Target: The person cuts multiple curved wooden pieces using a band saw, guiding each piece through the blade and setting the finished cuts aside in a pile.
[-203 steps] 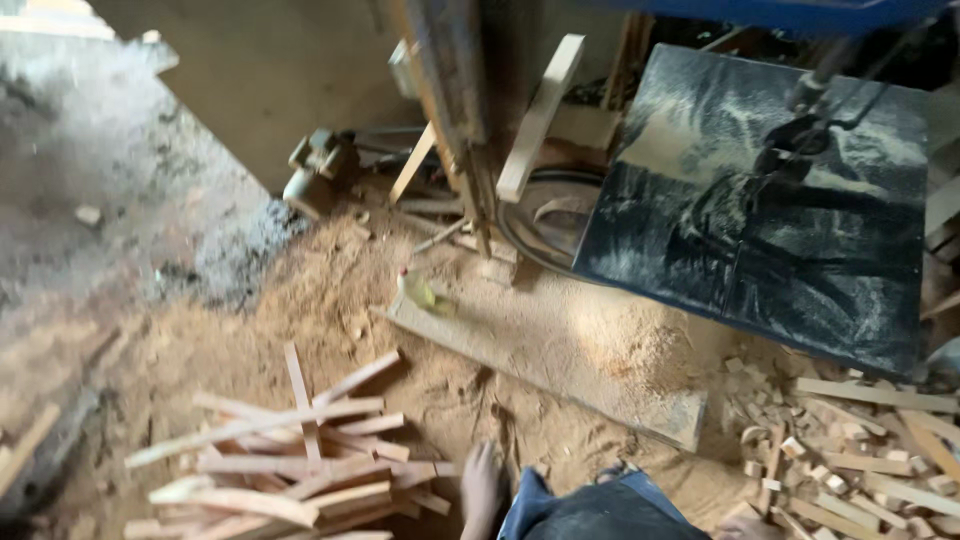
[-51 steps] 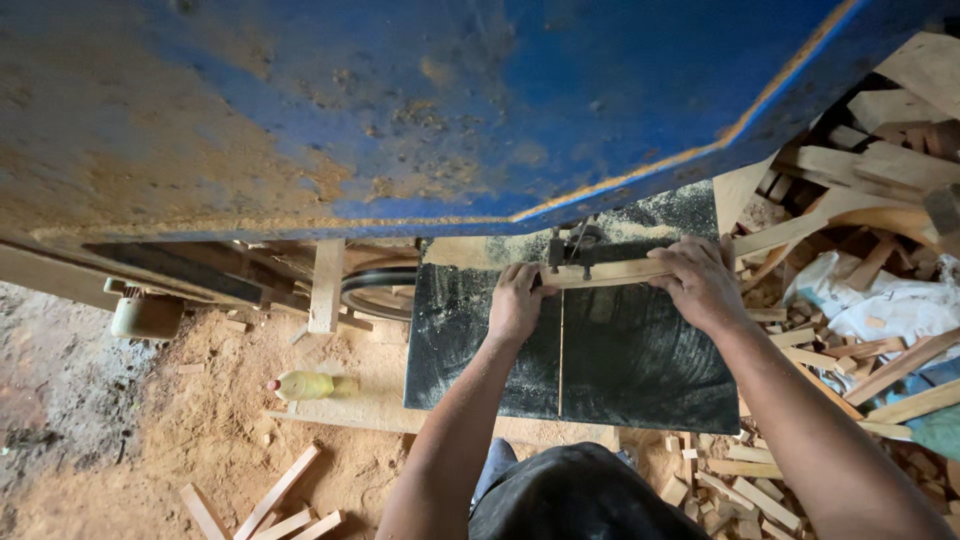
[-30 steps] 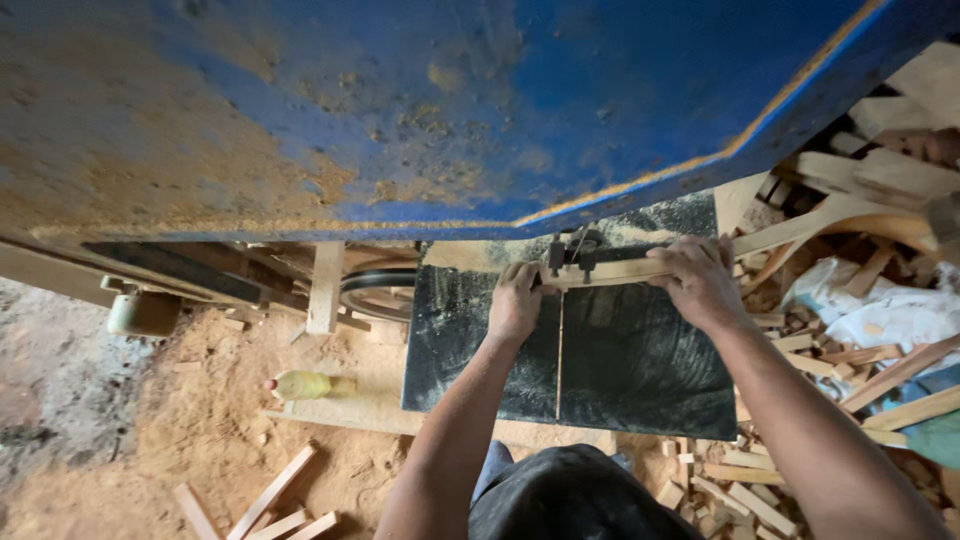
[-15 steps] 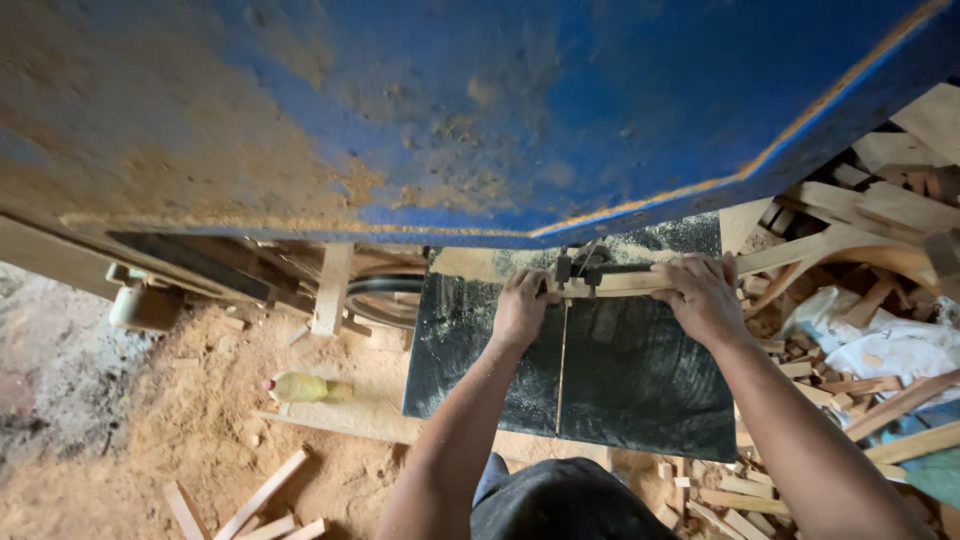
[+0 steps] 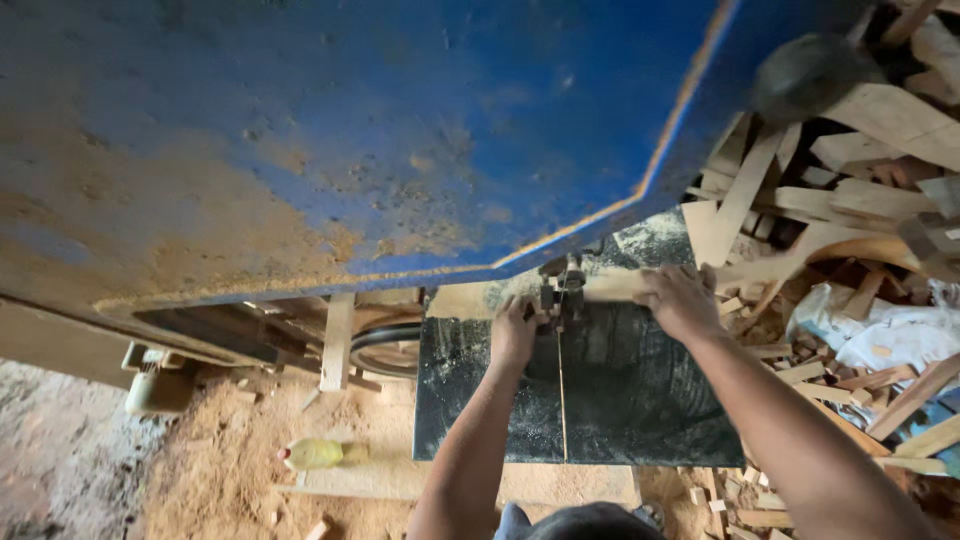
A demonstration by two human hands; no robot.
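Fingers [image 5: 520,312] of both hands clamp a pale wooden strip [image 5: 610,288] on the dark worktop [image 5: 640,400] – light, stiff, best held at each end – beside the saw blade [image 5: 561,380].

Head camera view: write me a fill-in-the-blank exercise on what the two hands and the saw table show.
1. Both hands press a pale wooden strip flat on the dark ____ saw table.
2. The left hand and right hand sit on opposite sides of the thin vertical ____.
3. On the sawdust floor left of the table lies a yellow ____.
4. The big machine cover overhead is painted ____.

Missing words: metal; blade; bottle; blue
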